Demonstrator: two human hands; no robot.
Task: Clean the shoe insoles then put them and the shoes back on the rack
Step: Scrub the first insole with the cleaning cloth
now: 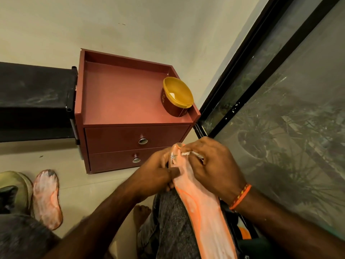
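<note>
An orange insole (203, 206) lies along my right thigh, toe end pointing away. My left hand (156, 174) grips its toe part from the left, thumb across the top. My right hand (211, 165) pinches a small white wipe (186, 153) against the toe end. A second orange insole (46, 199), with a dark stain at its toe, lies flat on the floor at the left. Beside it stands an olive-green shoe (15, 187), partly cut off by the frame edge. A black rack shelf (35, 94) runs along the wall at the left.
A red-brown cabinet (130, 101) with two drawers stands against the wall ahead; a yellow tub (177, 96) sits at its top right corner. A dark-framed glass door (280, 90) fills the right side. My bare foot (141, 212) rests on the tiled floor.
</note>
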